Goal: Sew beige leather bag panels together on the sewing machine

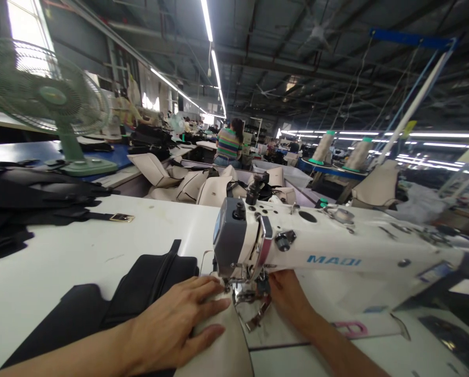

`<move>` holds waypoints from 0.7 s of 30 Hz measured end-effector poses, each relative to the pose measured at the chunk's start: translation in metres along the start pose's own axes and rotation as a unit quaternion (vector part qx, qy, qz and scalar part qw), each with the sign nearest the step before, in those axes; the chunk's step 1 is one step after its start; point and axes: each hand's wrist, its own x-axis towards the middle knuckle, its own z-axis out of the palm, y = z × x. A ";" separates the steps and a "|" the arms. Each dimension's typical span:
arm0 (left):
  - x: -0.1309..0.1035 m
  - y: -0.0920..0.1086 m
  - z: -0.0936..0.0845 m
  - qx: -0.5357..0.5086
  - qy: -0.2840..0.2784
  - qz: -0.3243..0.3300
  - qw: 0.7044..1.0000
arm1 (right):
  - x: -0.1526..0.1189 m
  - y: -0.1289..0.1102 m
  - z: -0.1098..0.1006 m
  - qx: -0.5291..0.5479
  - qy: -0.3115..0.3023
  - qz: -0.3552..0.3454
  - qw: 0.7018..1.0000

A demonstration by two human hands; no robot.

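A white sewing machine stands on the table in front of me. My left hand lies flat with fingers spread on a beige leather-like panel, its fingertips close to the presser foot. On the other side of the needle area, my right hand reaches under the machine arm. Its fingers are bent and partly hidden by the machine head, so what they touch does not show. Black bag pieces lie left of the panel, partly under my left forearm.
Stacked black straps, one with a gold buckle, cover the table's left side. A green fan stands behind them. Beige bag bodies fill a bin beyond the machine. Thread cones stand at right; a person sits farther back.
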 end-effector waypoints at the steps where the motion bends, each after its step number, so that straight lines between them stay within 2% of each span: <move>1: 0.000 0.000 0.000 -0.001 0.003 0.001 1.000 | 0.001 0.000 -0.003 0.008 -0.014 0.001 1.000; 5: 0.000 0.001 0.000 0.000 0.023 0.002 1.000 | 0.001 0.000 -0.017 0.045 -0.099 -0.020 0.994; 7: 0.001 0.001 0.000 0.001 0.033 0.005 0.999 | -0.001 0.000 -0.019 0.103 -0.116 -0.018 0.988; 10: 0.002 0.000 0.000 -0.005 0.040 0.005 0.999 | -0.001 0.004 -0.013 0.183 -0.088 0.008 0.979; 15: 0.001 0.000 0.001 -0.001 0.044 0.014 0.999 | 0.003 0.010 -0.001 0.196 -0.053 0.016 0.979; 21: 0.001 -0.001 0.001 0.001 0.018 0.016 1.000 | 0.001 0.008 -0.002 0.215 -0.050 0.024 0.975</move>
